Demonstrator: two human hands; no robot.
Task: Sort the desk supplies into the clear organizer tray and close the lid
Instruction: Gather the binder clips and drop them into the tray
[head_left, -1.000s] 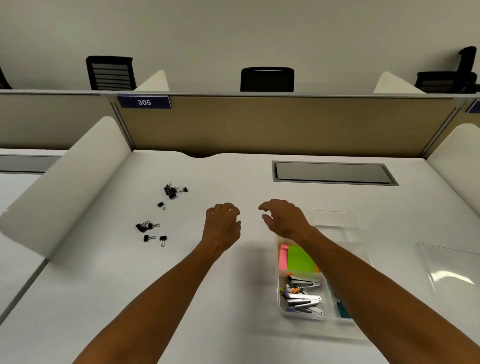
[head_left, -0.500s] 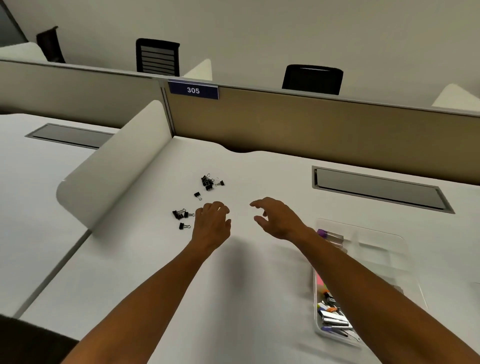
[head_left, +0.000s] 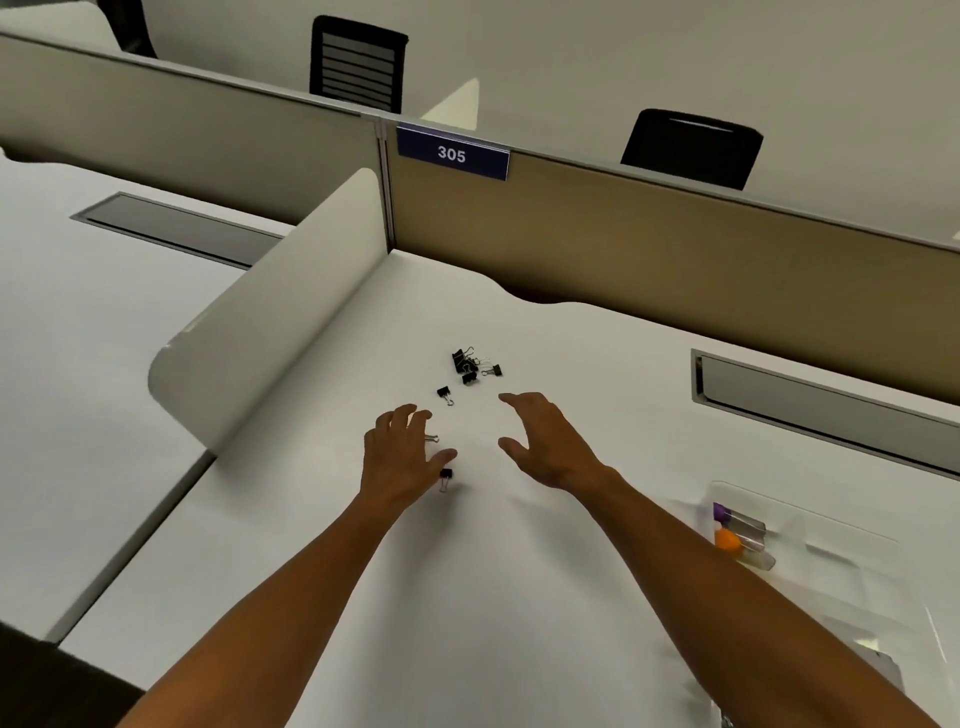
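Note:
Black binder clips lie scattered on the white desk: a small heap (head_left: 471, 364), a single clip (head_left: 444, 394) below it, and another clip (head_left: 445, 476) by my left thumb. My left hand (head_left: 400, 457) hovers over the nearest clips with fingers spread and bent, hiding some of them; it grips nothing that I can see. My right hand (head_left: 540, 441) is open, fingers spread, just right of the clips and below the heap. The clear organizer tray (head_left: 831, 561) sits at the right edge, with purple and orange items in one compartment, partly hidden by my right forearm.
A curved white side divider (head_left: 270, 338) stands left of the clips. A tan partition (head_left: 675, 249) with a "305" label (head_left: 452, 154) runs along the back. A grey cable hatch (head_left: 821, 400) is set into the desk at right.
The camera view swung left and closer to the clips. Both hands reached forward to the clips; my left hand now covers the nearest ones. The tray slid toward the right edge of view.

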